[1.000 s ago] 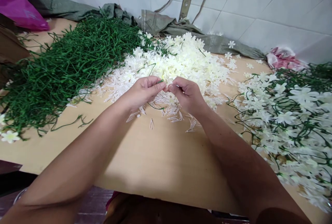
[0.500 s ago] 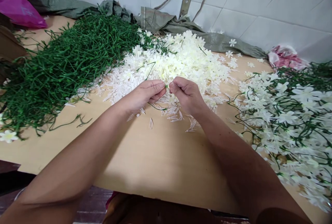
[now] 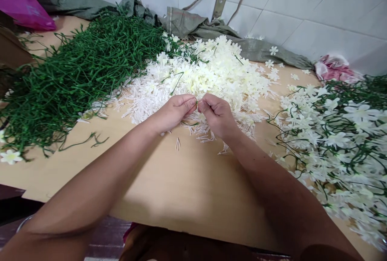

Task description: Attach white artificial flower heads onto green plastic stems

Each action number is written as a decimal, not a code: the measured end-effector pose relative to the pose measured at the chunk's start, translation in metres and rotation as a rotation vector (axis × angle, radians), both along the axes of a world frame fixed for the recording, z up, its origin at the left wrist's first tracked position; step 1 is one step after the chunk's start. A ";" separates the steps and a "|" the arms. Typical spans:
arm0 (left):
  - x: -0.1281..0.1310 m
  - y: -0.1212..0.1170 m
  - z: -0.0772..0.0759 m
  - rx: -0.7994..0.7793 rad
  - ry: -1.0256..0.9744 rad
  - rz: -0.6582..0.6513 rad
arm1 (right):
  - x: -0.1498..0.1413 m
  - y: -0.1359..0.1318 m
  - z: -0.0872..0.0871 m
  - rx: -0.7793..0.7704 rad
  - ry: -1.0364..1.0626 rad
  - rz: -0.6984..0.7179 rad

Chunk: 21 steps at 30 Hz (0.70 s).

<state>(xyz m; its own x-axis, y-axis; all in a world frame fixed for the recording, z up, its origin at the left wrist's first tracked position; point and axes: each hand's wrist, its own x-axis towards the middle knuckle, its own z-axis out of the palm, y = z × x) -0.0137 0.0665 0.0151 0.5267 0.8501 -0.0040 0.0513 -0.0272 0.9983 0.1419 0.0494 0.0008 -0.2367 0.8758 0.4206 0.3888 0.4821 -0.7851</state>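
Observation:
Over the front of the loose white artificial flower heads [image 3: 211,69], my two hands meet fingertip to fingertip. My left hand [image 3: 177,112] is closed in a pinch on a green artificial stem [image 3: 189,124], whose lower part curves out beneath the fingers. My right hand [image 3: 220,117] is also closed, thumb against the curled forefinger; what it pinches is hidden. Thin white stick-like pieces [image 3: 137,102] lie around and under the hands, with a small cluster [image 3: 177,144] nearer to me.
A large heap of green stems [image 3: 90,63] lies on the left of the table [image 3: 169,184]. On the right are white flowers on stems [image 3: 335,138]. Grey-green cloth [image 3: 187,23] runs along the tiled wall, with a magenta bag [image 3: 27,5] and a red-and-white crumpled bag [image 3: 337,69].
My hands have drawn together, closing the small gap between the fingertips. The left fingers, earlier with green showing on top, are now pressed closer around the stem.

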 end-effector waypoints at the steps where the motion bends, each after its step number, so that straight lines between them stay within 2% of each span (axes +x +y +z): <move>1: 0.000 0.000 -0.001 0.002 0.004 0.001 | -0.001 0.000 -0.001 -0.011 0.011 0.000; 8: -0.001 0.003 0.001 0.006 0.003 -0.070 | 0.004 0.004 -0.002 -0.217 0.196 0.085; 11: -0.002 0.004 0.003 0.001 0.022 -0.106 | 0.007 0.008 -0.002 -0.283 0.211 0.125; 15: -0.003 0.005 0.001 -0.006 0.045 -0.122 | 0.008 0.008 -0.003 -0.259 0.191 0.137; 21: -0.001 0.004 -0.006 -0.022 0.052 -0.111 | 0.003 0.005 -0.006 -0.185 0.068 0.051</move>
<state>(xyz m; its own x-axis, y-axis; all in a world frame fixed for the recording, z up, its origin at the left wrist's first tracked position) -0.0147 0.0701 0.0091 0.6164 0.7857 -0.0518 0.1011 -0.0137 0.9948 0.1449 0.0541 -0.0052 -0.2593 0.9272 0.2701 0.3103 0.3449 -0.8859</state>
